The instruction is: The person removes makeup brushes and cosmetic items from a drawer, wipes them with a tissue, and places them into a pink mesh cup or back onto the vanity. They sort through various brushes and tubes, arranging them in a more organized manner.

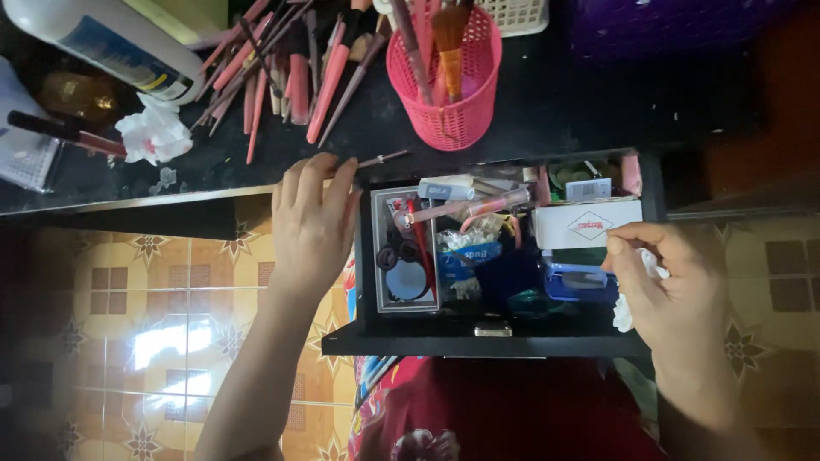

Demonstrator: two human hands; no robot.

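Drawer (478,343) pulled open at the near edge, black, crammed. Right hand (675,286) over its right end, fingers (636,248) pinched shut on a wad of white tissue (623,314), part of it poking out below the palm. Left hand (314,224) up at the drawer's far left corner, fingers (329,175) curled loosely against the table (547,111) edge, tips right by a thin brown pencil (382,159); cannot tell whether actually gripping it. Inside the drawer: clear plastic box (407,249) on the left with a round mirror and dark compacts, a red stick lying across it; crinkly blue packet (471,254) in the middle; white carton (586,224) and a blue box (579,280) toward the right; pink gloss tubes (474,205) along the far side. Further out on the black table: pink mesh cup (448,81) standing upright, brushes stuck in it. Left of that, a loose heap of pink and brown makeup brushes (286,72). Crumpled white tissue stained pink (154,135) near the heap, well apart from the hands. Far left corner, big white bottle (102,38) lying on its side.
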